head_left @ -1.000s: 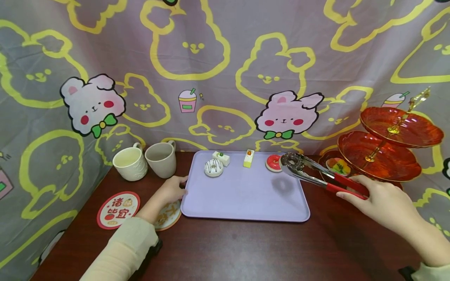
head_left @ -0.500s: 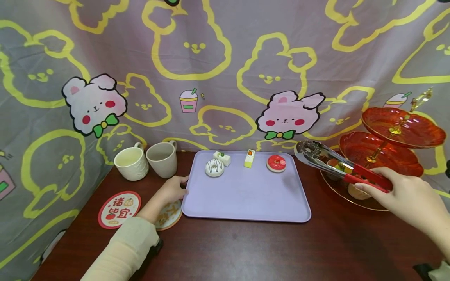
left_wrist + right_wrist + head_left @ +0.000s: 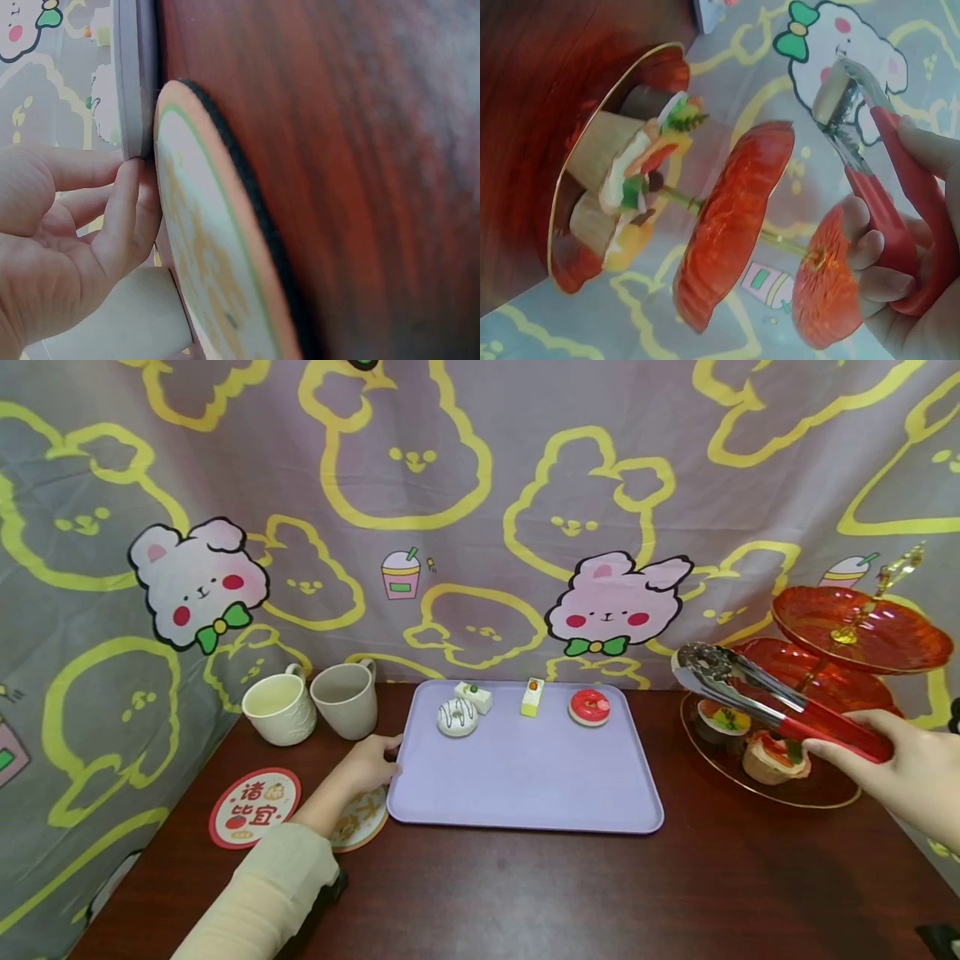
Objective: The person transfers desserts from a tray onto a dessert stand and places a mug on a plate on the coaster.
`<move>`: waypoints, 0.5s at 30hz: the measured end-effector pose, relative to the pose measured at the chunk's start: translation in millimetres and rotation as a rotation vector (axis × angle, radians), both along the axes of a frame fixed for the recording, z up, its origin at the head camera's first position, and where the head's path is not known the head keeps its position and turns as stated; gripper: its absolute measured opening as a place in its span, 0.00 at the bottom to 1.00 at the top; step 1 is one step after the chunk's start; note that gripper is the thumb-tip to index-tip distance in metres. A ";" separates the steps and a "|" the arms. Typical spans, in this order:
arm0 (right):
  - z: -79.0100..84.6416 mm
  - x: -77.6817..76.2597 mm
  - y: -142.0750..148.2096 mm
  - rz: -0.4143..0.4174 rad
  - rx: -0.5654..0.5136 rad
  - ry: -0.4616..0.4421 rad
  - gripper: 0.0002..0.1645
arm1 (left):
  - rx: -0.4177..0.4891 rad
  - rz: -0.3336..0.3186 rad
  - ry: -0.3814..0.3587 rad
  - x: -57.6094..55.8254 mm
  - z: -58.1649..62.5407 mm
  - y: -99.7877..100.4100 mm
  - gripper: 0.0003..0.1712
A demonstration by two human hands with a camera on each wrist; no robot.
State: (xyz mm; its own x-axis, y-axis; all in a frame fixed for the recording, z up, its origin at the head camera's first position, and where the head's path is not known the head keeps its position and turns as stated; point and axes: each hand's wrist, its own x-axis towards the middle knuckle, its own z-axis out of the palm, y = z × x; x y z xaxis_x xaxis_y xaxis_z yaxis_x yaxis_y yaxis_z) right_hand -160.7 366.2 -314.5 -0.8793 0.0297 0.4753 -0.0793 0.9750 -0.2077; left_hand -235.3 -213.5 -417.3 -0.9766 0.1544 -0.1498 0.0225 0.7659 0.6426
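My right hand (image 3: 903, 760) grips red-handled metal tongs (image 3: 832, 727) with its fingers curled round the handles. Between the tong tips a chocolate doughnut (image 3: 703, 662) is held in the air, left of the tiered stand (image 3: 862, 627). In the right wrist view the doughnut (image 3: 831, 97) shows edge-on. My left hand (image 3: 366, 763) pinches the left rim of the lilac tray (image 3: 517, 777); its thumb and fingertips meet that rim in the left wrist view. On the tray lie a white doughnut (image 3: 457, 718), a red doughnut (image 3: 589, 707) and two small cakes, one (image 3: 532, 697) with an orange topping.
The stand's bottom plate (image 3: 780, 795) bears several fruit-topped cupcakes, one (image 3: 776, 757) at the front. Two mugs, one cream (image 3: 279, 710) and one grey (image 3: 345, 702), stand behind my left arm. A red-rimmed coaster (image 3: 255, 807) and another coaster (image 3: 360, 820) lie near that arm.
My right hand has moved right with the tongs and the chocolate doughnut, from above the tray's right side to beside the stand. The left hand stays at the tray's rim.
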 end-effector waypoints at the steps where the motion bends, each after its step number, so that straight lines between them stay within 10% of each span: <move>1: -0.2 -0.6 2.1 -0.006 -0.019 -0.011 0.60 | 0.002 0.000 0.002 0.1 -0.2 -0.2 0.34; 9: -5.5 -2.8 20.0 0.015 -0.173 0.004 0.42 | 0.008 -0.011 0.023 1.5 -1.4 -1.4 0.34; 15: -12.7 -5.5 35.3 0.007 -0.228 0.116 0.48 | 0.009 -0.013 0.028 0.7 -1.5 -1.8 0.34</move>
